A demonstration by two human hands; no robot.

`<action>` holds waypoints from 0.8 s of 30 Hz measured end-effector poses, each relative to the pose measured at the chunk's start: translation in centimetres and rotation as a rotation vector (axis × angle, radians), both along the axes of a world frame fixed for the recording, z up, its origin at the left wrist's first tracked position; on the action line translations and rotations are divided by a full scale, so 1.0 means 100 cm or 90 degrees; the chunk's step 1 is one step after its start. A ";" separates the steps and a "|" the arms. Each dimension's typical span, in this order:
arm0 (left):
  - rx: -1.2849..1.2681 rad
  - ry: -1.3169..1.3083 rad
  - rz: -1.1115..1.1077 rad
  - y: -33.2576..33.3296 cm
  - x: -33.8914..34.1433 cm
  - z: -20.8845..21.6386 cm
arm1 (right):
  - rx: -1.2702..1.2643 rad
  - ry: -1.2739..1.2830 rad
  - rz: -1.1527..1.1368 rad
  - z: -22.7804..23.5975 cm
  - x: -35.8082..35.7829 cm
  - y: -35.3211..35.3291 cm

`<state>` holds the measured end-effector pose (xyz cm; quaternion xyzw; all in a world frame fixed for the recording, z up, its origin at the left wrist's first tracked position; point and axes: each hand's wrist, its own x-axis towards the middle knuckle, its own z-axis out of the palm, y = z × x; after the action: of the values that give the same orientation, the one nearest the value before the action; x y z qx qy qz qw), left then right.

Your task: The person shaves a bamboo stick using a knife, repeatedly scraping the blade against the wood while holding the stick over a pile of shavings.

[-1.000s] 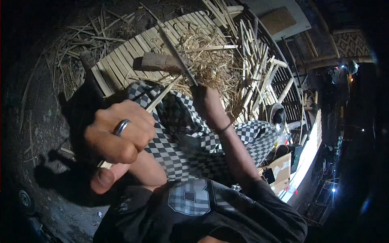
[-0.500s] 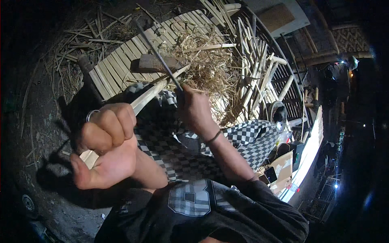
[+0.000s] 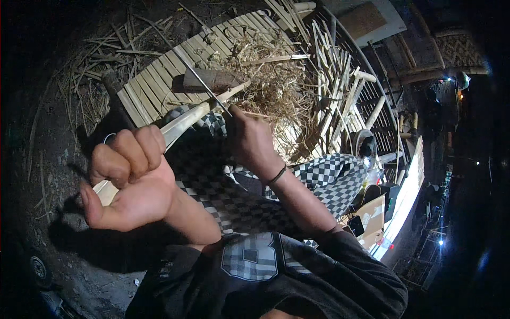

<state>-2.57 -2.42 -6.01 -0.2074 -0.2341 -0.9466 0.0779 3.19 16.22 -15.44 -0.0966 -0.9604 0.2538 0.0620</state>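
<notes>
My left hand (image 3: 130, 178) is wrapped round the near end of a pale bamboo strip (image 3: 183, 126), which slants away to the right. A knife with a long thin blade (image 3: 197, 78) is in my closed right hand (image 3: 256, 142); its handle is hidden in the fingers. The blade crosses the strip close to my right fist, near the strip's far part. Beyond it, a brown wooden block (image 3: 207, 81) lies on a slatted bamboo platform (image 3: 141, 98). A black-and-white checkered cloth (image 3: 324, 183) covers my lap below both hands.
Curly bamboo shavings (image 3: 271, 87) heap up on the platform, with split bamboo strips (image 3: 332, 90) piled to their right. More scraps (image 3: 119, 50) litter the ground at far left. A cardboard box (image 3: 372, 218) and a phone (image 3: 355, 225) are at my right.
My left hand has shifted a little left and away from me, drawing the bamboo strip along. The knife's tip has swung left and nearer, while my right hand has barely moved.
</notes>
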 end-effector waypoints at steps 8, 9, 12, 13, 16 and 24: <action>-0.009 0.013 -0.018 0.005 -0.004 -0.005 | 0.053 -0.048 -0.042 -0.020 -0.021 0.035; -0.014 0.008 -0.006 0.004 0.000 -0.003 | 0.036 -0.034 -0.020 -0.005 -0.014 0.023; -0.045 0.050 -0.044 0.000 0.004 0.000 | -0.003 0.009 0.000 -0.004 -0.008 0.016; -0.046 0.051 -0.045 -0.001 0.003 0.000 | -0.007 0.032 0.009 -0.007 -0.007 0.016; -0.065 0.090 -0.071 0.002 -0.003 -0.004 | -0.020 -0.001 -0.063 -0.026 -0.019 0.034; -0.076 0.122 -0.067 0.003 0.001 0.000 | 0.022 0.019 -0.045 -0.017 -0.007 0.023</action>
<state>-2.43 -2.11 -6.04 -0.3132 -0.2700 -0.9097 0.0378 2.53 18.54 -17.14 -0.1255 -0.9597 0.2358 0.0867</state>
